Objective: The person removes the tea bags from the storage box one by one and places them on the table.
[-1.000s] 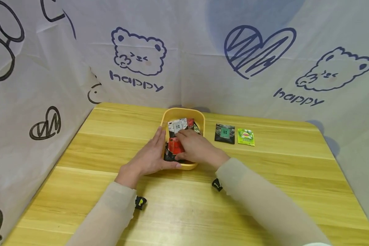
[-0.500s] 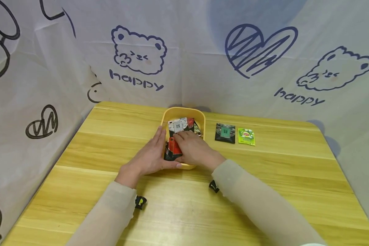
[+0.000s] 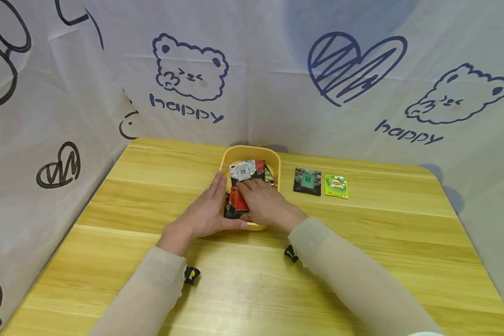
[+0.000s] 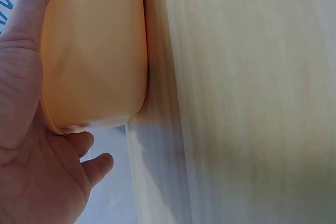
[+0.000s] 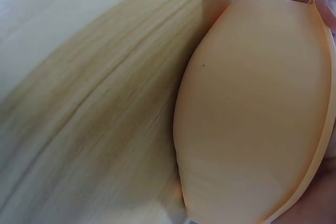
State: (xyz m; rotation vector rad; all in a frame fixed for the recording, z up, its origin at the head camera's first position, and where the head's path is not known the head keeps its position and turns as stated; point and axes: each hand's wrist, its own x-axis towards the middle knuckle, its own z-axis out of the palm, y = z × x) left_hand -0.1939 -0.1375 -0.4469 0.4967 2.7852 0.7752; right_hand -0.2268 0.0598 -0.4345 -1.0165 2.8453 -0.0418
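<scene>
Box: yellow, smooth, round-cornered; set on the wood-grained table.
Red packet, white-and-black packet: contained in the box, partly covered by the right hand.
Right-hand fingers: placed inside the box; whether anything is pinched cannot be told.
Left hand: spread, laid along the box's outer corner.
Black packet, green packet: laid right of the box.
Backdrop: cloth, hung behind the box, marked "happy".

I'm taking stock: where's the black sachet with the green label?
In the head view, the black sachet lies on the table right of the yellow tub, just left of the bright green sachet.
</scene>
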